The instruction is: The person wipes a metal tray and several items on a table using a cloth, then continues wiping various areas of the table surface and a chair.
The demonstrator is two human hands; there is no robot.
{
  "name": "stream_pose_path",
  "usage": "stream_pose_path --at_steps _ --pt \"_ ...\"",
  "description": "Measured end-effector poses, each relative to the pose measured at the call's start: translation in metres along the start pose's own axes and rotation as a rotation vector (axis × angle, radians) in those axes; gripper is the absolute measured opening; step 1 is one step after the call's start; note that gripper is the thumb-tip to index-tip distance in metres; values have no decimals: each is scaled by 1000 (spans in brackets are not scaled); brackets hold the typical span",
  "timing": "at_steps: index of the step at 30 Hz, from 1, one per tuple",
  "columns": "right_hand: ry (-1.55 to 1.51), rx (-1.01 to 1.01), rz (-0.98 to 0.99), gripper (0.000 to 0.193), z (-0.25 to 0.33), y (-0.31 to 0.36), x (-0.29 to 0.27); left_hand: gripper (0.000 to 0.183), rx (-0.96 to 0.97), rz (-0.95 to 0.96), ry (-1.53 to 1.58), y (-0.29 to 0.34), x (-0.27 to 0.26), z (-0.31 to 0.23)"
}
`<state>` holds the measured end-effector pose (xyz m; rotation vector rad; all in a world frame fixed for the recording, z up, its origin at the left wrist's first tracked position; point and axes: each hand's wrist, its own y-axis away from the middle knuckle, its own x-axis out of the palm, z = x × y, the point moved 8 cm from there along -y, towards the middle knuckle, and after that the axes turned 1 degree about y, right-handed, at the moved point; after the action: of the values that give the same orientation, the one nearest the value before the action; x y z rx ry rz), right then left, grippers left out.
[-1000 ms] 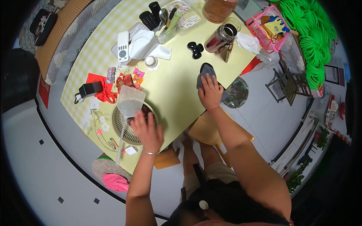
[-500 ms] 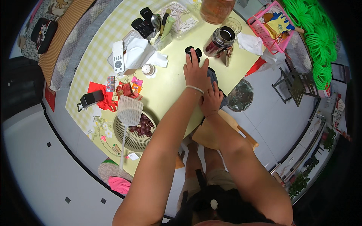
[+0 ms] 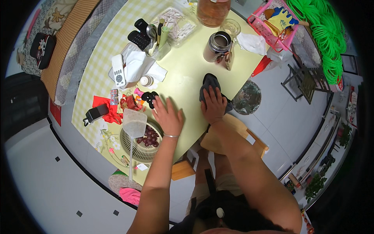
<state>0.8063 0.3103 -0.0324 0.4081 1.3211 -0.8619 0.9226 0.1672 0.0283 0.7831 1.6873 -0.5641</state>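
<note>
head camera: your left hand (image 3: 168,119) is above the table (image 3: 187,93) with its fingers spread and the thumb held well apart from them. right at the tips of those fingers sits a glossy black lobed object (image 3: 149,99); its near edge meets them in view, but you cannot tell whether they press on it. your right hand (image 3: 214,105) lies with fingers fanned and outstretched over a dark grey cloth (image 3: 210,82), which is bunched beneath them and pokes out past their tips.

just left of your left fingers, a white mesh paddle (image 3: 134,123) leans across a round slotted basket (image 3: 127,146), and dark grapes (image 3: 148,137) lie in the basket, nearer your left palm. past the black lobed object, farther left of those fingers, you have a red packet (image 3: 130,102) and a red cloth bag (image 3: 113,115) beside a black box (image 3: 97,112). beyond your left fingertips stands a small round white tub (image 3: 146,80), with a white remote (image 3: 118,70) farther out. well beyond your right fingertips is a metal flask (image 3: 212,52), uncapped, near a clear glass cup (image 3: 230,27).
</note>
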Motion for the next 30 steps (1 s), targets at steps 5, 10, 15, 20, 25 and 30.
stream_pose_path --at_steps 5,10,15,20,25,30 --pt "-72 -136 126 53 23 -21 2 71 30 1 276 51 47 5" --pt "-65 -189 82 62 61 -104 34 69 -12 -63 213 59 60 1" --pt "-79 -37 94 61 75 -176 63 67 17 -116 195 59 63 -4" --pt "-79 -175 137 57 86 -156 62 69 -23 -99 174 58 66 -2" --pt "-14 -173 199 61 40 -88 34 69 -8 -112 162 56 61 -2" --pt "58 -49 274 64 -34 -47 5 69 -2 -90 183 55 64 -4"
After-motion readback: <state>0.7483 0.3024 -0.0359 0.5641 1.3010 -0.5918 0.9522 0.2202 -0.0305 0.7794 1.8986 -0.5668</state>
